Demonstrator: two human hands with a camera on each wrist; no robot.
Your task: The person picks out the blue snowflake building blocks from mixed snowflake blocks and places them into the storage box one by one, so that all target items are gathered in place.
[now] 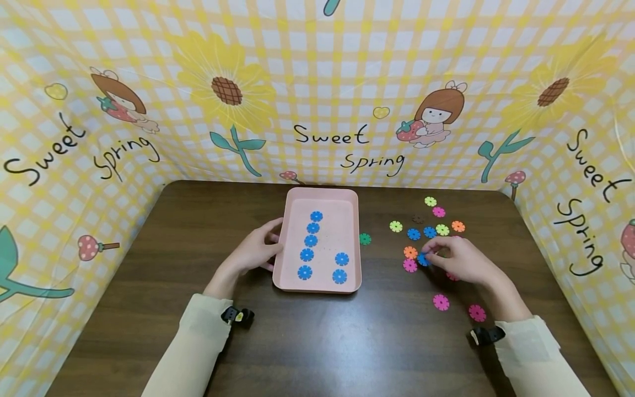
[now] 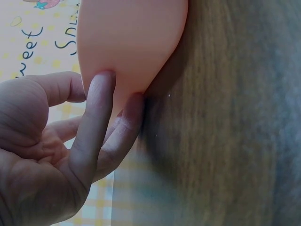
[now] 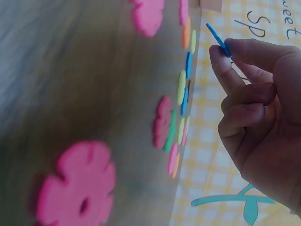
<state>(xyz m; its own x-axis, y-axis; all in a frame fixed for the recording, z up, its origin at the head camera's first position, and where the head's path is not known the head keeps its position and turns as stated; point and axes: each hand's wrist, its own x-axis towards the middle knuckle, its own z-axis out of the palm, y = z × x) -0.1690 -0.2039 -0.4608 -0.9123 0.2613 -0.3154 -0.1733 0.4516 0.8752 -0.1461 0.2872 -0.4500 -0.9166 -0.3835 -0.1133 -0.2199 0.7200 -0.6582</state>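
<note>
A shallow pink tray (image 1: 324, 220) lies on the table with several blue flower-shaped discs (image 1: 310, 240) in it, in a longer column on the left and a pair at the lower right. My left hand (image 1: 255, 248) holds the tray's left side, its fingertips against the outer wall in the left wrist view. To the right of the tray, my right hand (image 1: 461, 259) pinches a blue disc (image 3: 218, 40) between thumb and fingertip. The right wrist view shows that disc raised off the table, nearly edge-on.
Loose flower-shaped discs in pink (image 1: 441, 302), orange (image 1: 458, 226), yellow-green (image 1: 430, 202) and blue (image 1: 414, 234) are scattered around my right hand. A green disc (image 1: 365, 239) lies beside the tray's right edge. Checked yellow cloth (image 1: 317, 82) hangs behind and beside the brown table (image 1: 297, 342).
</note>
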